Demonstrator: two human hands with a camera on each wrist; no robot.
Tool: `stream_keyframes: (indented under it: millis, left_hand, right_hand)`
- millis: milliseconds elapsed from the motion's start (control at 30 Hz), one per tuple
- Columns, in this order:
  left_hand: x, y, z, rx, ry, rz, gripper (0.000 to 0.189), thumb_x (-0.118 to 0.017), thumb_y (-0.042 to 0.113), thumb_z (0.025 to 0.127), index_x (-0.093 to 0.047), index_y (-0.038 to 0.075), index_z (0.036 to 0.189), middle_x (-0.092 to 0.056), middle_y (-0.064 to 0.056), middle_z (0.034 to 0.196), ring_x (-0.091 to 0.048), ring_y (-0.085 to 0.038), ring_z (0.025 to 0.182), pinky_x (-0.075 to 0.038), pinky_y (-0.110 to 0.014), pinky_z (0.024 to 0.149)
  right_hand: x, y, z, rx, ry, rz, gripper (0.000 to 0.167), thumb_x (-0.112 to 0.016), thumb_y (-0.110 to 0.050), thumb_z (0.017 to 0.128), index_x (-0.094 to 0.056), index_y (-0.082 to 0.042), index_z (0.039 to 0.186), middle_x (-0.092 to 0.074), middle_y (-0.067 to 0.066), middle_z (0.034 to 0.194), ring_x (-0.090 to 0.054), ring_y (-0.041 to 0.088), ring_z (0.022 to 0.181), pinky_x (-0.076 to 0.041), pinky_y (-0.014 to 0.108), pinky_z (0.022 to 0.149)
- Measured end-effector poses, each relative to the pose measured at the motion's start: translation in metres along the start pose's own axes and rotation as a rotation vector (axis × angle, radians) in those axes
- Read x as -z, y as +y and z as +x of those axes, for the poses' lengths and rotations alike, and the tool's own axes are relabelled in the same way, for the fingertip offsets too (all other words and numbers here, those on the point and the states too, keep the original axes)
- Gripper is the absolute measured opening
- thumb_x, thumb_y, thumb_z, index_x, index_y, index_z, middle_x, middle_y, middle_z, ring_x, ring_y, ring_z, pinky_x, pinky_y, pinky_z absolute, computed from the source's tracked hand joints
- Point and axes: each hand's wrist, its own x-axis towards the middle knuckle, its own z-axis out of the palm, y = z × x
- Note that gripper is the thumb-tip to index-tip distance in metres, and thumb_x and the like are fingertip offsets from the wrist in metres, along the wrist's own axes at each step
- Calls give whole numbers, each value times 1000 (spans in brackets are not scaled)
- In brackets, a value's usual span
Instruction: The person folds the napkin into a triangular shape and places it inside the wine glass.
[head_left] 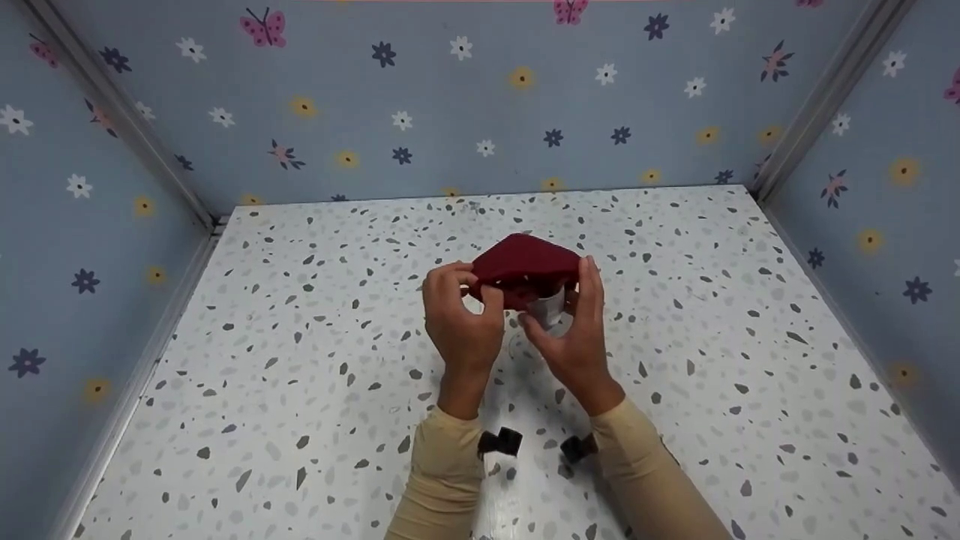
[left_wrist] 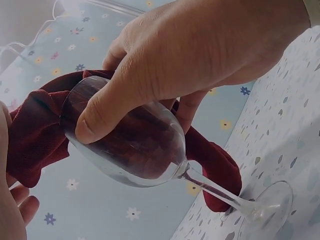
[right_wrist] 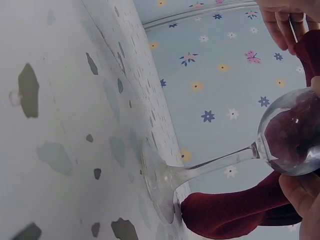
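A clear stemmed wine glass [left_wrist: 150,170] stands upright, its foot on the speckled tabletop. My right hand [head_left: 576,341] grips the bowl, thumb on the near side and fingers round behind. With my left hand [head_left: 463,319] I pinch a dark red cloth [head_left: 525,255] at its left edge, up by the rim. The cloth spreads over and behind the glass in the head view, covering much of it. Dark red shows through the bowl in both wrist views. One end of the cloth hangs down beside the stem [right_wrist: 220,162] to the table.
The white speckled tabletop [head_left: 300,375] extends around both hands. Blue panels with flowers and butterflies enclose it at the back [head_left: 435,97], the left and the right. A small black wrist camera [head_left: 510,441] sits on the left sleeve, another [head_left: 576,449] on the right.
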Motion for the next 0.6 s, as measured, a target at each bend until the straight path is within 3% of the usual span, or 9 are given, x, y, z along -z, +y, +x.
stream_keyframes:
  millis: [267, 433, 600]
  left_hand:
    - [0, -1, 2, -163, 9, -77, 14, -57, 0, 84, -58, 7, 96, -62, -10, 112, -59, -22, 103, -54, -35, 76]
    - [0, -4, 4, -219, -83, -159, 18, -56, -5, 87, -64, 7, 97, -65, -9, 119, -59, -24, 108, -52, -40, 87]
    - [-1, -8, 4, -220, -211, -197, 23, -56, -2, 92, -73, 10, 101, -68, -4, 119, -60, -22, 115, -38, -49, 109]
  right_hand:
    - [0, 1, 2, 1, -19, 17, 105, -85, -18, 82, -14, 1, 158, -30, 12, 158, -46, 26, 129, -53, 44, 89]
    - [4, 3, 4, 37, -23, 0, 107, -85, -17, 82, -13, 4, 158, -32, 13, 157, -50, 27, 125, -53, 42, 86]
    - [9, 8, 5, 44, -8, -26, 106, -84, -15, 82, -13, 2, 158, -36, 13, 154, -53, 26, 120, -53, 39, 84]
